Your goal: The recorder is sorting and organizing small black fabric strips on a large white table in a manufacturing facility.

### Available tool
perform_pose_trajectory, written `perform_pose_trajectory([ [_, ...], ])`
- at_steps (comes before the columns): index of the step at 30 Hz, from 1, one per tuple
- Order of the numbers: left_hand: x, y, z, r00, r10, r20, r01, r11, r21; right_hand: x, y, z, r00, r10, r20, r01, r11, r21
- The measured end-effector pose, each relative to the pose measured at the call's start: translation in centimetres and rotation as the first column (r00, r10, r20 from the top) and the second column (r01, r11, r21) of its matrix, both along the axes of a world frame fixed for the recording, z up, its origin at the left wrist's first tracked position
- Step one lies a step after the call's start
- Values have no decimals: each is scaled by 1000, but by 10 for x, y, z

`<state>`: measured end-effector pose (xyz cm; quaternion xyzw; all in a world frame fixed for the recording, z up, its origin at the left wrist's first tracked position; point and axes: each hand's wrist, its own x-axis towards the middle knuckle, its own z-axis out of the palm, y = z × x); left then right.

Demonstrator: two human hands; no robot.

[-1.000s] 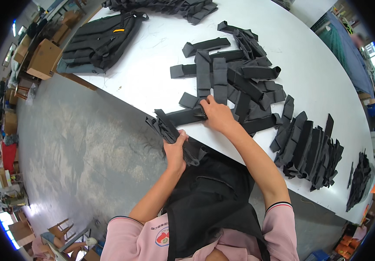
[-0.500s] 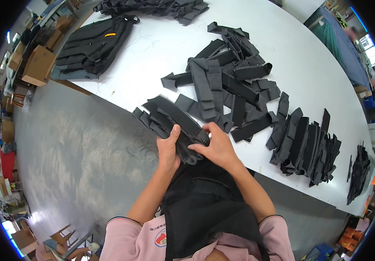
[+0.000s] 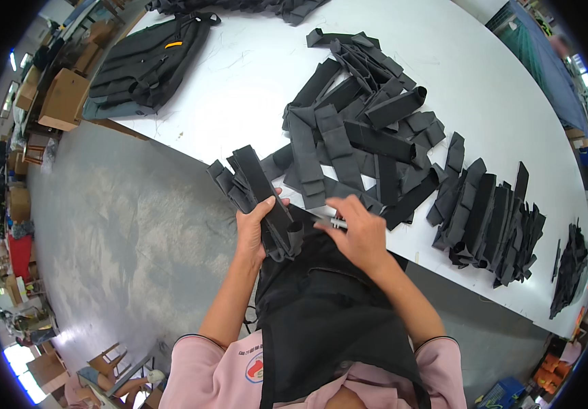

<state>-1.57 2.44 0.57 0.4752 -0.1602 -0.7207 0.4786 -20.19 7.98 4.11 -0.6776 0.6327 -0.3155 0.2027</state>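
Observation:
A bundle of dark grey fabric strips [image 3: 256,180] is gripped in my left hand [image 3: 253,232], at the table's near edge. The thumb lies across the top strip, and the strips' lower ends hang over my black apron. Just right of the bundle, and apart from it, is my right hand [image 3: 359,235]. Its fingers are closed on a small silver metal tool [image 3: 337,223], mostly hidden, so its kind does not show. Beyond my hands a loose heap of similar strips [image 3: 376,136] spreads over the white table [image 3: 253,75].
Strips stand in a packed row [image 3: 488,218] to the right, with a darker pile [image 3: 570,269] past them. A black backpack [image 3: 147,68] lies at the table's far left, near more strips [image 3: 246,5]. Cardboard boxes [image 3: 64,99] stand left of the table.
My right hand has drawn away from the bundle's end to the right, and the silver tool now shows in it. The left hand still holds the bundle, now turned more upright.

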Motion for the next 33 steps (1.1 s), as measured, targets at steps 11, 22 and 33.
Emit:
perform_pose_trajectory([
  [11,1,2,17,998,37,53,-35,999,-39,16,-51,-4,833,262,-488,-367,921,-133],
  [22,7,3,21,994,86,69,-84,996,-26,7,-41,-12,892,205,-403,-282,949,-142],
  [33,5,4,26,995,77,57,-75,996,-41,25,-50,-24,864,254,-435,-337,933,-124],
])
